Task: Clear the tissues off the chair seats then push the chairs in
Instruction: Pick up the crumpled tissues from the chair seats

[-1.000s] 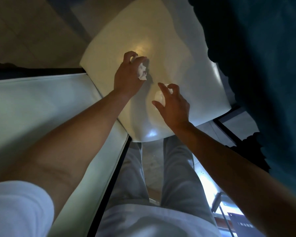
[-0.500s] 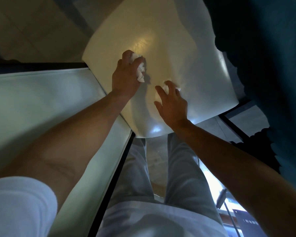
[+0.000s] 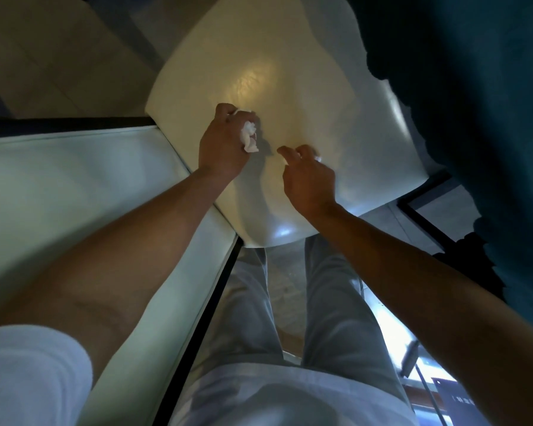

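A cream chair seat (image 3: pixel 290 75) fills the upper middle of the head view. My left hand (image 3: pixel 225 142) hovers over its near left part and grips a crumpled white tissue (image 3: pixel 249 137). My right hand (image 3: pixel 308 176) is just to the right, fingers curled, with a small bit of a second white tissue (image 3: pixel 318 158) showing at its fingertips. Most of that tissue is hidden by the hand.
A pale padded chair seat or back (image 3: pixel 74 192) with a black frame edge (image 3: pixel 210 305) lies at the left. A dark teal cloth (image 3: pixel 474 103) hangs at the right. My legs (image 3: pixel 336 302) stand between them over a tiled floor (image 3: pixel 43 50).
My right hand came down onto the second tissue on the seat and closed its fingers round it. My left hand kept its tissue and shifted slightly toward me.
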A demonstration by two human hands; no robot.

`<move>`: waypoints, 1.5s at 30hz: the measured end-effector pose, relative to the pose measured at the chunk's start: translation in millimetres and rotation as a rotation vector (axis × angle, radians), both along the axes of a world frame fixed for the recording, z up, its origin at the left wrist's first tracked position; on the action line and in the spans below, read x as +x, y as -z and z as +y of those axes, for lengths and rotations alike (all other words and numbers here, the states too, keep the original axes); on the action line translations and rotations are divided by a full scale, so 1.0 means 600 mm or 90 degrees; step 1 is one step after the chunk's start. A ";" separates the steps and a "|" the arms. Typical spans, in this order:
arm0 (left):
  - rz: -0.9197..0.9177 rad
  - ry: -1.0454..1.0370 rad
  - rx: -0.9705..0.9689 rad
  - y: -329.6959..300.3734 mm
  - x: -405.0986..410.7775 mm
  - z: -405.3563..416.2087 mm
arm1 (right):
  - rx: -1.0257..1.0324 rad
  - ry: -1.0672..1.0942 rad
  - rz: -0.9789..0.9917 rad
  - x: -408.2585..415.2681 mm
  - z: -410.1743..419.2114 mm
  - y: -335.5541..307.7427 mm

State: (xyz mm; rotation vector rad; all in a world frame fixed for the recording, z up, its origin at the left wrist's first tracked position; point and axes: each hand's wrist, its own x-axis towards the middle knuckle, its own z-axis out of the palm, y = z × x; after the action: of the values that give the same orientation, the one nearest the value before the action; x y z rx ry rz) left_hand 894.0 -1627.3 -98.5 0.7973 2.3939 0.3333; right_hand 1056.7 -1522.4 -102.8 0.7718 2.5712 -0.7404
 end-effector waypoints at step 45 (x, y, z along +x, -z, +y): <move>0.414 0.022 0.442 -0.853 -0.039 0.047 | -0.031 0.070 0.643 -0.076 0.145 -0.758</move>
State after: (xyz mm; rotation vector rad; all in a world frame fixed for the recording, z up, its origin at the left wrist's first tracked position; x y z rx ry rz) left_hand 870.3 -1598.9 413.2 1.4248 2.8714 1.0662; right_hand 1011.3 -1435.7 352.2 0.6057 3.3536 -1.5260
